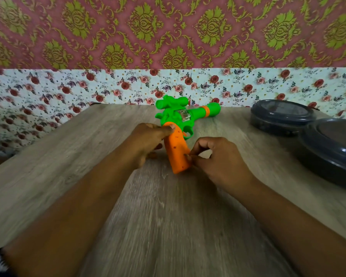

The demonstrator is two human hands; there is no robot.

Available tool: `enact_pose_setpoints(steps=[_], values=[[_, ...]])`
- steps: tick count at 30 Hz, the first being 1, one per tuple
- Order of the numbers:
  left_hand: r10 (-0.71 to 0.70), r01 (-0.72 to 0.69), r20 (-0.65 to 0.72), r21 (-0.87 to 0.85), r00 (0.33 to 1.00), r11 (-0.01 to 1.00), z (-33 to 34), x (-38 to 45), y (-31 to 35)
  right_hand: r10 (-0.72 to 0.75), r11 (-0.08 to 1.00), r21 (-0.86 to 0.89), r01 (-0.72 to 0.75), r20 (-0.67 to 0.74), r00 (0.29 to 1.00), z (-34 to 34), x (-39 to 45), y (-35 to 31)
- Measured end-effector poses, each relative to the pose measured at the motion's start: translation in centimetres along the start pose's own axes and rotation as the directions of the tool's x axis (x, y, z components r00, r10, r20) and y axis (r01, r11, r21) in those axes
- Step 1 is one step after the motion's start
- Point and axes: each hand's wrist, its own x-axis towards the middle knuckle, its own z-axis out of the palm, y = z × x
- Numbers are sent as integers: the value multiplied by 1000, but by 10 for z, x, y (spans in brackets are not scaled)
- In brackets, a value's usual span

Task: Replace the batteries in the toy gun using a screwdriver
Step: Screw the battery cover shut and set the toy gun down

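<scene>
Toy gun (pixel 185 120) parts sit at the middle of the wooden table (pixel 68 166), toward its far edge, with the green body and scope farthest away, the barrel with its orange ring pointing right, and the orange grip (pixel 177 154) angling back toward the near side. From the left, a bare forearm crosses the table diagonally, coming in from the near left corner and rising toward the centre. It ends in the left hand (pixel 146 142), which is turned with its back up and leans against the left side of the grip. Its fingers are curled closed around the top of the grip, one fingertip pressed on the orange plastic just below the green body, the others tucked under and partly hidden. To the right of the grip comes the right hand (pixel 218 158), knuckles up and wrist bent slightly inward. Its fingers are bent tight, the tips pinched together against the right edge of the grip near its lower half; whether something small is held between them cannot be told, as motion blur softens that spot. The right forearm runs back to the near right corner. Farther right, well apart from both hands, two dark round lidded containers (pixel 282 116) rest on the table, one just behind the other and touching or nearly so. Floral wallpaper (pixel 48 90) lines the wall behind.
</scene>
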Motion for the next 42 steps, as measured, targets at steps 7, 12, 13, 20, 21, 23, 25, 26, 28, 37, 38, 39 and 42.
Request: enact_pose_setpoints(steps=[7,12,13,20,21,23,25,26,28,37,38,39,42], values=[[-17,33,-51,343,999,939,-12,1,-1,-120,989,-75,125,75,990,5,-7,-11],[-11,19,-21,465,1000,885,-14,-8,4,-162,980,-99,170,82,983,6,-7,-10],[5,0,-9,487,1000,873,-15,-9,4,-163,980,-105,171,78,984,6,-7,-11],[81,10,-73,806,994,592,-16,-7,5,-124,980,-161,117,-33,992,-3,-3,-4],[136,19,-109,844,985,536,-15,-6,6,-112,981,-165,98,-75,991,-6,-1,-3],[337,-45,-141,871,931,489,-6,-10,8,-78,986,-156,54,-149,986,-16,3,2],[592,-324,-54,796,804,512,12,-20,9,-29,995,-101,10,-190,981,-27,8,10],[671,-470,13,724,741,505,24,-28,10,4,998,-55,-15,-201,980,-31,10,13],[710,-650,170,584,684,487,48,-48,5,82,994,85,-66,-201,976,-38,13,18],[412,-617,478,709,776,341,84,-60,-32,152,988,38,-147,-202,968,-42,-11,49],[387,-616,491,710,780,342,85,-59,-33,164,985,79,-151,-204,965,-42,-12,51],[367,-616,504,712,782,336,86,-59,-34,180,979,136,-154,-204,962,-42,-13,53],[335,-613,518,720,787,325,85,-58,-33,244,948,254,-189,-205,948,-41,-11,56]])
